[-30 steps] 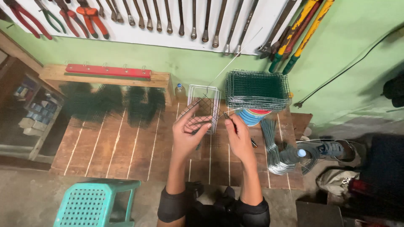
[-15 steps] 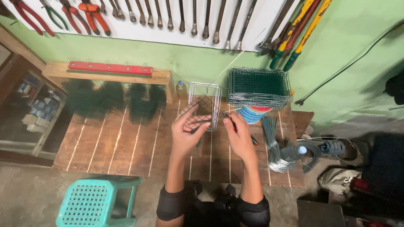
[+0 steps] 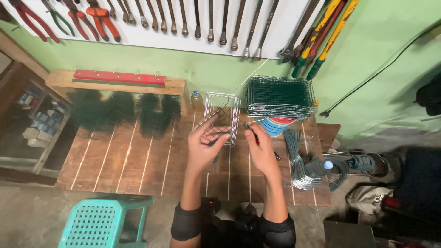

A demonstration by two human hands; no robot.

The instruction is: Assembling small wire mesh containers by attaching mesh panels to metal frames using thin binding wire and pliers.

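My left hand [image 3: 205, 144] holds a small wire mesh panel [image 3: 217, 123] tilted up above the wooden platform [image 3: 128, 160]. My right hand [image 3: 261, 148] is just to the right of it, pinching a small dark tool or wire end at the panel's right edge. Behind the panel stands a light wire frame [image 3: 223, 103]. A stack of green wire mesh baskets [image 3: 280, 97] sits to the right, behind my right hand.
Bundles of cut wire [image 3: 301, 160] lie at the right beside a bottle [image 3: 327, 164]. Dark green wire bundles [image 3: 124, 112] hang under a wooden shelf with a red bar [image 3: 119, 77]. Pliers and wrenches [image 3: 183, 18] hang on the wall. A teal stool [image 3: 98, 222] stands near left.
Both hands stay at the mesh panel with only small finger shifts. The view has drifted slightly.
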